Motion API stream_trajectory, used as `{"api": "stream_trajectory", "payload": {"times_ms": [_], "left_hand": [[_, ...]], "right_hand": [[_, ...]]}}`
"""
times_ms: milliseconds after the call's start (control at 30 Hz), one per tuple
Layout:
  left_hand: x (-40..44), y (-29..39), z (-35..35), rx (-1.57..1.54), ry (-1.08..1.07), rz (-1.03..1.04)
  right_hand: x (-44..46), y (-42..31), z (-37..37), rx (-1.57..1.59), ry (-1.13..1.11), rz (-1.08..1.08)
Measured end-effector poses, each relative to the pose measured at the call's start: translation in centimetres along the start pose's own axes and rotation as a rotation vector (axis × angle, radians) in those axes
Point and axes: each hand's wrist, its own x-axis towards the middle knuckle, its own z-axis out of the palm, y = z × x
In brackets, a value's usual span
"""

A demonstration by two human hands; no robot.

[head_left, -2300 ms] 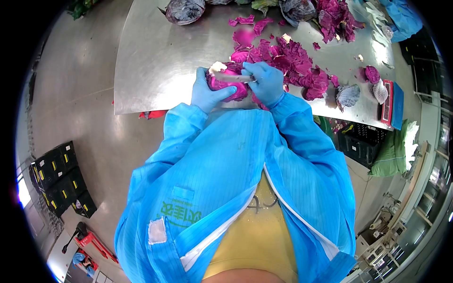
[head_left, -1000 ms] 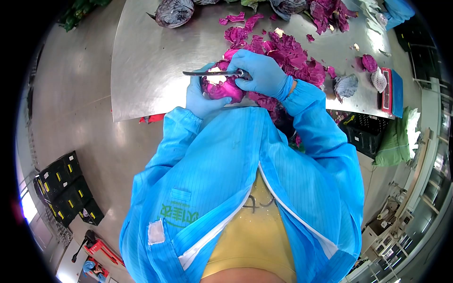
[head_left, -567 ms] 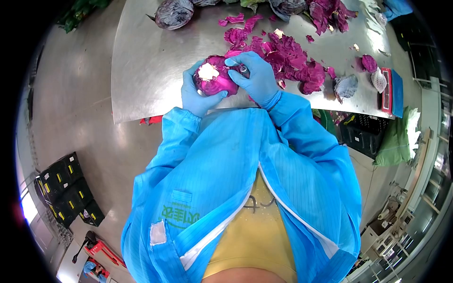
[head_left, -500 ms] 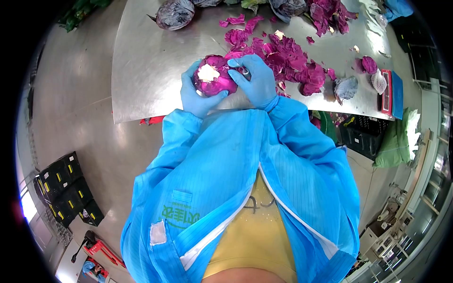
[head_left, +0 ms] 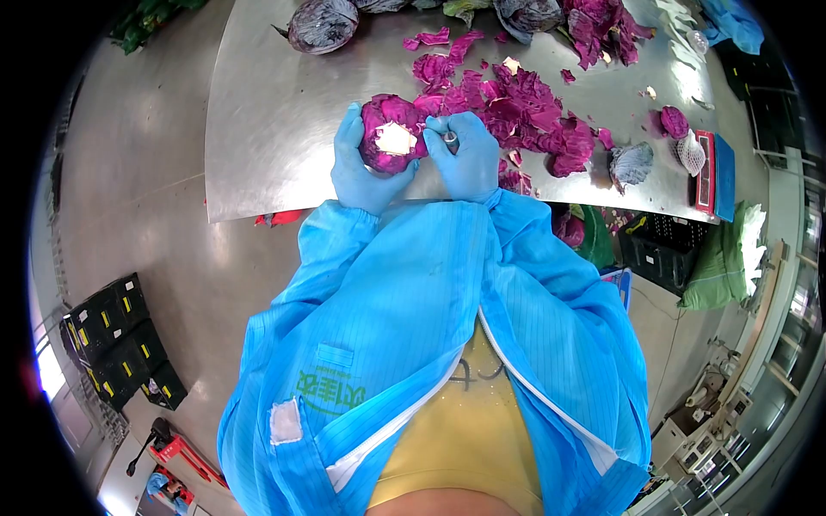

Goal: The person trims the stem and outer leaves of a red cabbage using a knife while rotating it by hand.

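My left hand (head_left: 360,165), in a blue glove, wraps around the left and near side of a red cabbage (head_left: 377,115). The cabbage's pale cut stem end faces up toward me. At its right edge, my gloved right hand (head_left: 467,159) is closed around a small tool (head_left: 450,138) with a round metallic end. Its working part is hidden, so I cannot tell its exact kind. Loose purple leaves (head_left: 525,107) lie in a heap just beyond and to the right of my right hand.
The steel table (head_left: 275,129) carries whole cabbages (head_left: 323,26) along its far side. Toward the right are a single outer leaf (head_left: 631,163), a small cabbage piece (head_left: 674,121), a white net-covered item (head_left: 690,151) and a red-and-blue box (head_left: 716,175). Black crates (head_left: 658,249) stand below.
The cabbage has tilted in my left hand, its pale stem end moving right and down. My right hand has shifted slightly down, from over the cabbage to its right edge.
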Motion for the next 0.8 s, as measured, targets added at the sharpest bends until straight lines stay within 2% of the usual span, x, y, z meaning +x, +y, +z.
{"api": "stream_trajectory", "payload": {"times_ms": [133,200,333,400,433,500,633,700,767,800], "left_hand": [[0.1,-0.1,-0.2,0.003,-0.022,0.016],[0.2,-0.4,-0.1,0.085,0.005,0.081],[0.0,-0.2,0.1,-0.010,-0.016,0.038],[-0.1,-0.1,0.2,-0.110,-0.016,-0.130],[-0.2,0.1,0.2,-0.110,-0.015,-0.129],[-0.1,0.5,0.0,-0.146,-0.065,-0.286],[0.2,0.6,0.0,-0.189,-0.039,-0.326],[0.0,0.1,0.0,-0.187,-0.017,-0.262],[-0.1,0.2,-0.1,-0.166,-0.025,-0.236],[-0.1,0.3,-0.2,-0.144,-0.035,-0.211]], "right_hand": [[0.7,1.7,0.5,0.150,-0.004,0.036],[1.0,1.8,0.5,0.516,-0.139,0.351],[1.5,1.5,-0.3,0.639,-0.255,0.445],[1.3,1.3,-0.3,0.689,-0.202,0.399],[1.2,1.0,-0.2,0.689,-0.202,0.399],[0.7,0.6,-0.2,0.344,0.005,0.046],[0.6,0.3,-0.5,0.256,0.108,-0.040],[0.8,0.7,-0.4,0.478,0.052,0.138],[0.7,1.2,-0.2,0.447,-0.026,0.091],[0.8,1.1,-0.2,0.292,-0.048,-0.028]]}}
